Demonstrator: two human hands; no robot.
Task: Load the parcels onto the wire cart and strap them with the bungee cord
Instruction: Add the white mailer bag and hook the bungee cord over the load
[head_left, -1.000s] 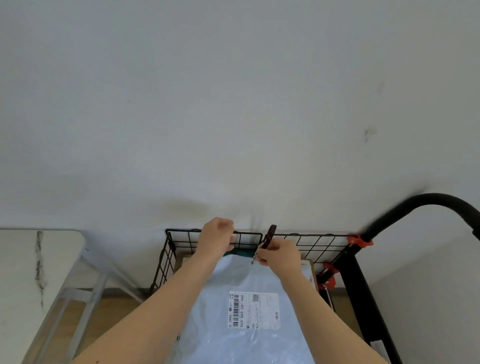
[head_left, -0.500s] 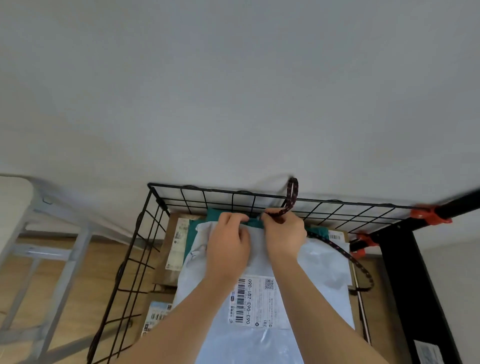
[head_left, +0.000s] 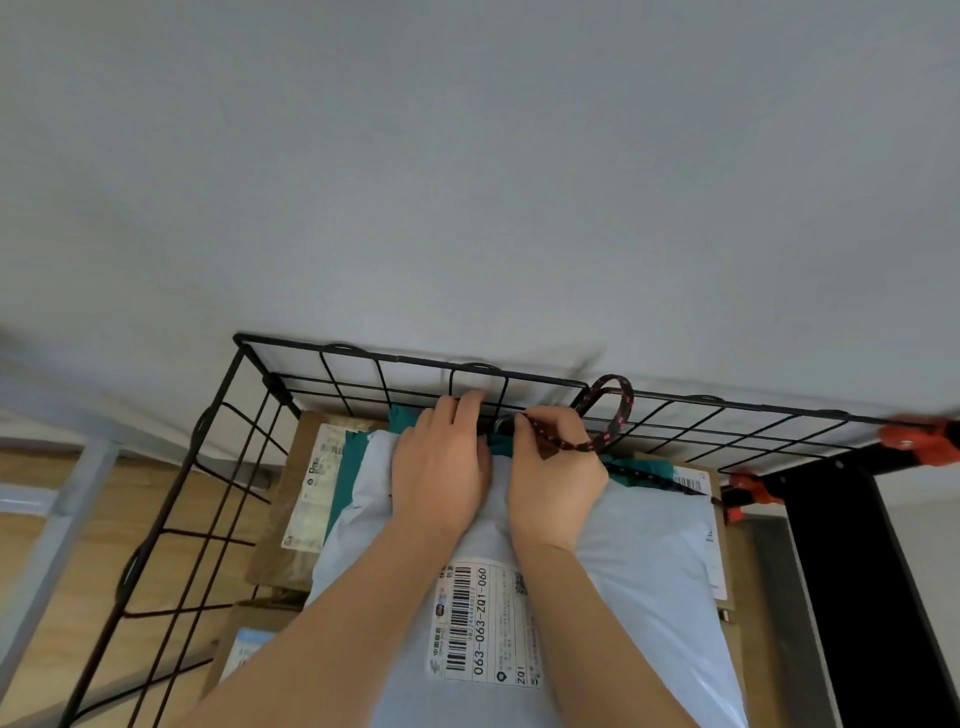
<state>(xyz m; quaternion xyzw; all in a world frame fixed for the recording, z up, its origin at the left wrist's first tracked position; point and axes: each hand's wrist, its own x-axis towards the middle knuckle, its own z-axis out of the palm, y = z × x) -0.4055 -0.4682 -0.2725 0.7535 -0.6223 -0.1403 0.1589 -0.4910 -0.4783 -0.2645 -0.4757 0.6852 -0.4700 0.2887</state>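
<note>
A black wire cart (head_left: 363, 358) stands against a white wall, filled with parcels. On top lies a pale blue poly mailer (head_left: 660, 561) with a barcode label; under it are a teal bag (head_left: 358, 452) and brown cardboard boxes (head_left: 283, 535). A dark bungee cord (head_left: 621, 410) with pink flecks loops over the cart's far rim and trails right across the parcels. My right hand (head_left: 556, 483) pinches the cord near its metal hook at the far wire wall. My left hand (head_left: 441, 467) presses on the mailer's far end, fingertips at the wire; whether it grips anything is hidden.
The cart's black frame (head_left: 841, 545) with orange clamps (head_left: 914, 441) runs along the right. A grey metal table frame (head_left: 57, 519) stands to the left over a wooden floor (head_left: 135, 514).
The view has tilted down, showing more of the cart. Both hands moved from the cart's top rim down to the far end of the mailer; the cord loop now hangs over the rim.
</note>
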